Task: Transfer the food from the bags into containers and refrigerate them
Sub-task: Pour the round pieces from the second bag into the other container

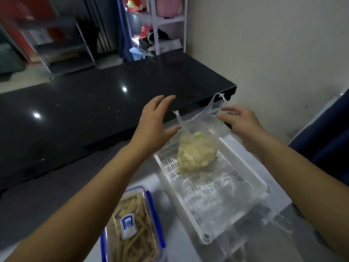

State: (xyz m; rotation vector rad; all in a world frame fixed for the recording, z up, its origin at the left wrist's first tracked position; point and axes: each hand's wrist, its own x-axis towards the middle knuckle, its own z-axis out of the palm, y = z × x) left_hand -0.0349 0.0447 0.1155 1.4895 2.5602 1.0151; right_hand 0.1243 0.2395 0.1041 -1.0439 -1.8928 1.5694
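Item one, near left: a lidded container [132,225] with blue clips is lying on the grey table [37,210], packed with pale strips of food under a blue-and-white label.

Item two: the left hand [154,120] is hovering above the table with fingers spread and relaxed, gripping nothing, its thumb reaching toward the bag's left handle.

Item three, centre: a clear plastic bag [198,146] holding pale yellow food pieces is standing upright at the far end of a white slotted tray [243,210], its two handles sticking up. An emptied clear bag [217,188] (hard to make out against the slots) is lying flat in the tray nearer the person.

Item four: the right hand [239,121] is reaching in with fingers loosely extended, fingertips at the bag's right handle; whether they are touching it cannot be told.

Behind: a black glossy counter [105,103].
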